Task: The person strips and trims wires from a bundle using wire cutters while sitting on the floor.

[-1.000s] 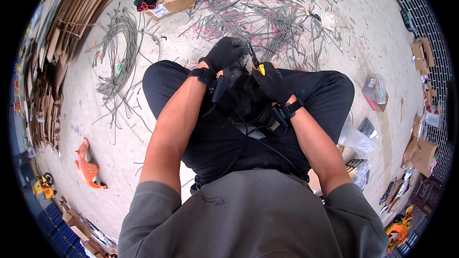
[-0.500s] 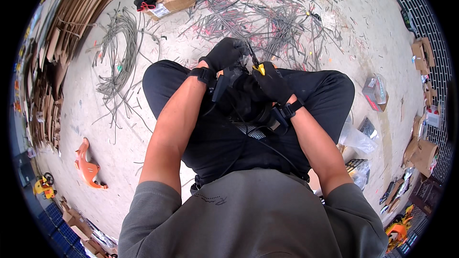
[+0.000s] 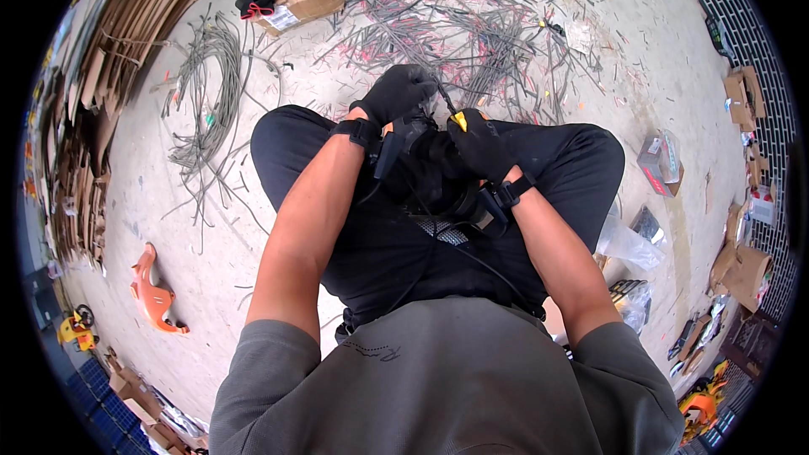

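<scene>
My right hand [image 3: 480, 145], in a black glove, is closed round a pair of pliers [image 3: 459, 120] with yellow handles and dark, slender jaws. Those jaws slant up and left toward my left hand [image 3: 400, 93], also in a black glove. Its fingers are pinched together just beside the tip of the jaws, and what they hold is too small to make out. Both hands are above my crossed legs, in front of the far pile of cut cable pieces [image 3: 493, 42].
A coil of grey cable [image 3: 215, 84] lies on the floor to the left. An open cardboard box [image 3: 316, 4] with a black glove on its edge stands beyond it. An orange plastic part [image 3: 152, 291] is at the left, a small box [image 3: 661, 162] at the right.
The pliers' yellow handles have come closer together and the jaws look narrower. My left hand has stayed almost still.
</scene>
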`<control>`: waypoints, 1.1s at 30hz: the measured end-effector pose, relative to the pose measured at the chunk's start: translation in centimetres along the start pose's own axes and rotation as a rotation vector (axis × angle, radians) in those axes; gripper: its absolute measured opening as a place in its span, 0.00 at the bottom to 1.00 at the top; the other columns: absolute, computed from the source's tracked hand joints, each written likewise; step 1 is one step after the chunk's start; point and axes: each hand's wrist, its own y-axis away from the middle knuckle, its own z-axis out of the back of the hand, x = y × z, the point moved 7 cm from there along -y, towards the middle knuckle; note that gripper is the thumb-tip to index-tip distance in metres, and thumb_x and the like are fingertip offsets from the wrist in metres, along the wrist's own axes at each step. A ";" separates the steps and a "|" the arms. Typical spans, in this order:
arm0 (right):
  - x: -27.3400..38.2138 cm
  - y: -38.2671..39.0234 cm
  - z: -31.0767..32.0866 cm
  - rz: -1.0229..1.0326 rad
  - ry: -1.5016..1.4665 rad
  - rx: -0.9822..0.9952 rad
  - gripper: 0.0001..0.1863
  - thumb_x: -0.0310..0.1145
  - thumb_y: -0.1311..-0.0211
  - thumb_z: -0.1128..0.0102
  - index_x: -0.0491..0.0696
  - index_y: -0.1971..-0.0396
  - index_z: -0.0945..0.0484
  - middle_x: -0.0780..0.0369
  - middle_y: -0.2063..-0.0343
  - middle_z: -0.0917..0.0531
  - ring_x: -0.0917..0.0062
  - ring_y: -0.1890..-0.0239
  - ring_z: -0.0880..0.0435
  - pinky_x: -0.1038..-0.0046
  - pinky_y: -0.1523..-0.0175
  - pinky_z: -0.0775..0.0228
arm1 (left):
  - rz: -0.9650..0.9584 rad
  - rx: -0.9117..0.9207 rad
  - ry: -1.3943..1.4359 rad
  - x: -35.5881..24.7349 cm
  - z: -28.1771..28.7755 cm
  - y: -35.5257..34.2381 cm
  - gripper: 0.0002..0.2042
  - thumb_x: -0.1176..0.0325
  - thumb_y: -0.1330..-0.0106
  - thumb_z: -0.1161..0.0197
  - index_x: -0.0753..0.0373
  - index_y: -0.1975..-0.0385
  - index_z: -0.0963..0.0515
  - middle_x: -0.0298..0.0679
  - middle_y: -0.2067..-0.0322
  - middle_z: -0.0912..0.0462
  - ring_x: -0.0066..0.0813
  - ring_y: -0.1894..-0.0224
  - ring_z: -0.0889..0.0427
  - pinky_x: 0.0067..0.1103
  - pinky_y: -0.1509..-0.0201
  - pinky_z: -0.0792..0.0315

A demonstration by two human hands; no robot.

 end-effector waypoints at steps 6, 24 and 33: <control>-1.7 0.4 -1.7 -0.065 -0.101 -0.108 0.13 0.27 0.40 0.46 0.42 0.56 0.22 0.50 0.58 0.26 0.58 0.55 0.25 0.65 0.53 0.30 | -0.055 -0.014 -0.064 -0.6 0.1 0.1 0.07 0.70 0.39 0.39 0.68 0.72 0.20 0.33 0.79 0.21 0.19 0.75 0.26 0.21 0.67 0.29; 0.0 -0.1 1.0 -0.027 -0.321 -0.238 0.14 0.34 0.35 0.47 0.40 0.56 0.25 0.47 0.61 0.24 0.54 0.59 0.25 0.60 0.54 0.33 | -0.004 0.138 0.096 0.6 -0.8 -0.2 0.08 0.71 0.34 0.46 0.67 0.69 0.20 0.32 0.78 0.21 0.17 0.75 0.25 0.18 0.70 0.29; 0.2 0.4 0.2 0.059 -0.119 -0.103 0.13 0.26 0.37 0.46 0.39 0.53 0.24 0.48 0.52 0.28 0.56 0.51 0.27 0.63 0.49 0.31 | 0.053 0.143 0.127 1.1 -1.0 -0.1 0.09 0.71 0.34 0.47 0.64 0.73 0.21 0.28 0.81 0.26 0.15 0.78 0.30 0.17 0.73 0.33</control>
